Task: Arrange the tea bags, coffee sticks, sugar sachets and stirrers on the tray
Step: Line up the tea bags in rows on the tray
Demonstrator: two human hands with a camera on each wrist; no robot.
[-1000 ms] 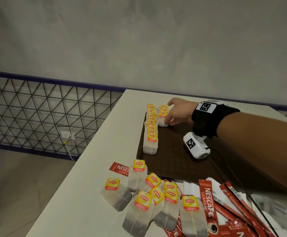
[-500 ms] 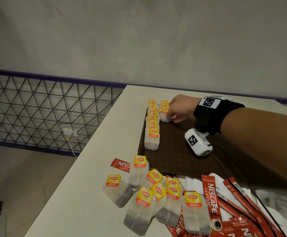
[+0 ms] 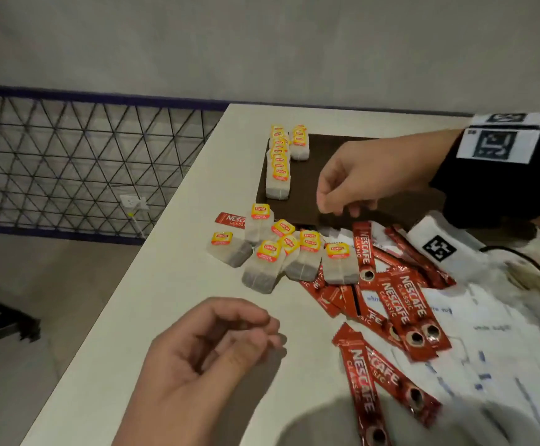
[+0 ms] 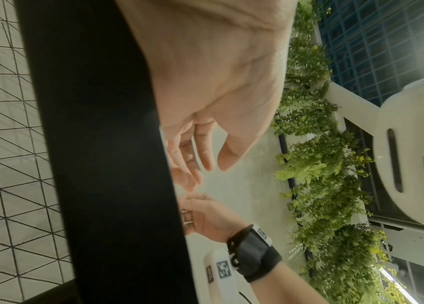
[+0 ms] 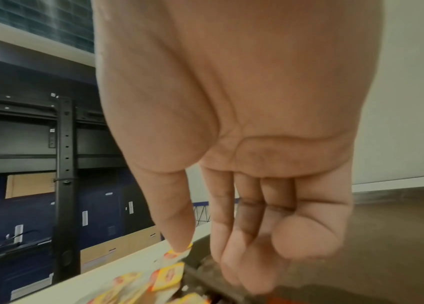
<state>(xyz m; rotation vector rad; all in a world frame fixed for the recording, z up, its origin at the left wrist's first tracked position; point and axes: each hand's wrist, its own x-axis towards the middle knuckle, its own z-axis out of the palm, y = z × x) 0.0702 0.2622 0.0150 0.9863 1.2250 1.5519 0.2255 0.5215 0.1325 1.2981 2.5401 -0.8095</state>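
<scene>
A dark brown tray (image 3: 305, 185) lies on the white table (image 3: 172, 284). Two rows of yellow-tagged tea bags (image 3: 278, 167) stand along its left side. Several loose tea bags (image 3: 281, 252) are piled just off the tray's near-left corner, also seen in the right wrist view as tea bags (image 5: 169, 275). Red coffee sticks (image 3: 400, 300) and white sugar sachets (image 3: 487, 320) are scattered to the right. My right hand (image 3: 336, 204) hovers over the tray's near part, fingers loosely curled and empty (image 5: 231, 236). My left hand (image 3: 262, 329) floats palm up above the table, empty (image 4: 200, 156). No stirrers are visible.
The table's left edge (image 3: 153, 252) drops to the floor beside a wire mesh fence (image 3: 69, 162) with a wall socket (image 3: 133, 202). A lone coffee stick (image 3: 230, 218) lies left of the loose tea bags. A black cable (image 3: 539, 272) runs at the right.
My right hand has drawn back from the far tea bag rows to the tray's near edge, holding nothing. My left hand has come into view. The view has tilted down.
</scene>
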